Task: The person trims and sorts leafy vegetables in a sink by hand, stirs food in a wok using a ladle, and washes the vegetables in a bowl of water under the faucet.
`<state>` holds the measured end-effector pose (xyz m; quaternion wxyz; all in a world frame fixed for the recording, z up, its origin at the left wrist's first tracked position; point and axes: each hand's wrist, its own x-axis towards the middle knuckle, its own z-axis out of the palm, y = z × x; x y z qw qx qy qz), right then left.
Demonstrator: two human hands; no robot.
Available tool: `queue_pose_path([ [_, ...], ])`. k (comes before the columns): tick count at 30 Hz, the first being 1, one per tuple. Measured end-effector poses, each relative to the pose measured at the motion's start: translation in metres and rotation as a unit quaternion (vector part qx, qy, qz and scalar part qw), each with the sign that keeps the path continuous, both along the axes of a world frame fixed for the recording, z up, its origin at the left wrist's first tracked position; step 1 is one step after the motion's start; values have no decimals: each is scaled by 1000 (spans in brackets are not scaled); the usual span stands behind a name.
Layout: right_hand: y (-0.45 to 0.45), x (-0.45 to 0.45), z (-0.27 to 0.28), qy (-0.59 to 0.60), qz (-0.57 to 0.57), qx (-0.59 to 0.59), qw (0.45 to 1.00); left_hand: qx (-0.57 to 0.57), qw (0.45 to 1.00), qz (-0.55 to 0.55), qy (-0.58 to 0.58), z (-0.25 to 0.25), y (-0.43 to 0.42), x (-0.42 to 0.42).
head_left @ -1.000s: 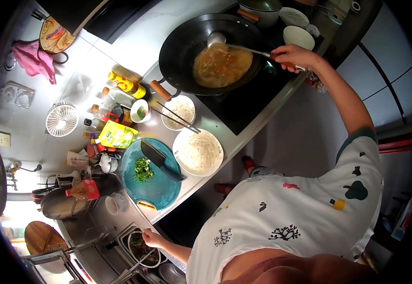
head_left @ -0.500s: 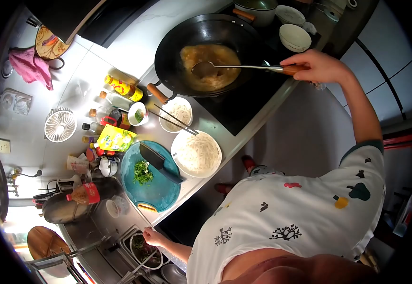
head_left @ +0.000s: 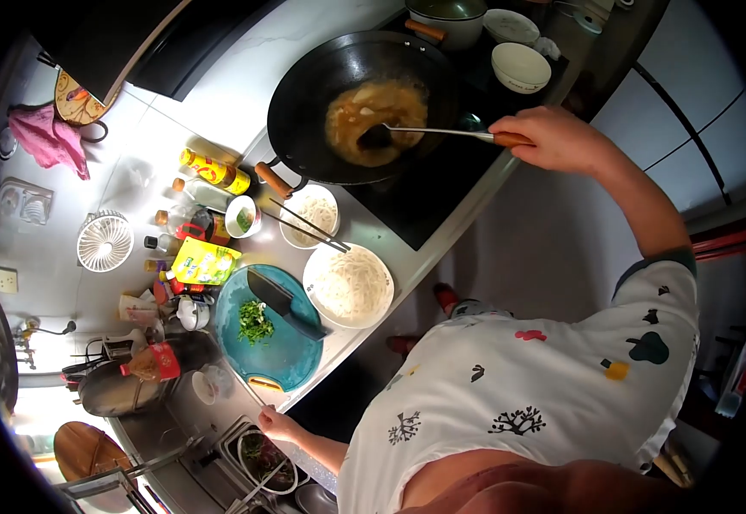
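My right hand [head_left: 553,140] is closed round the wooden handle of a ladle [head_left: 441,130], whose dark bowl sits in brown broth [head_left: 387,107] in a black wok [head_left: 304,94]. The wok stands on a black cooktop. My left hand [head_left: 278,423] is closed by the counter edge near the sink; what is in its fingers, if anything, I cannot make out. Closest to it is a round teal cutting board [head_left: 236,347] bearing chopped greens [head_left: 254,322] and a black knife [head_left: 283,301]. Two bowls of white noodles [head_left: 351,285] stand between board and wok, with chopsticks [head_left: 308,227] across them.
Several bottles [head_left: 214,170] and a yellow pouch [head_left: 204,261] line the wall side, near a small bowl with greens [head_left: 242,217]. Past the wok are a pot [head_left: 450,24] and a white bowl [head_left: 520,68]. A strainer basket [head_left: 267,463] with leaves sits in the sink.
The ladle's bowl has shifted slightly right and down in the broth, and my right hand has moved a little left. My left hand has hardly moved. The whole view has shifted slightly.
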<state>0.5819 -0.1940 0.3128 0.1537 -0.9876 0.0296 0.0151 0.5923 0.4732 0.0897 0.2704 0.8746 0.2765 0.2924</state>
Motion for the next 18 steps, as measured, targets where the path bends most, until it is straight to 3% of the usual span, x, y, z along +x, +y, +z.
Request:
queue_pose_path([
  [9,-21,34,-44,-54,-105,182,976,1,999,35,8,13,4,-27],
  [10,-36,40,-60,-114,-75,193,972,6,999,37,9,10,7,-30],
  [16,-50,62,-51,26,-184,334,924,-6,999,47,9,7,11,-43],
  [18,-50,67,-57,36,-148,340,928,-4,999,46,14,6,10,-45],
])
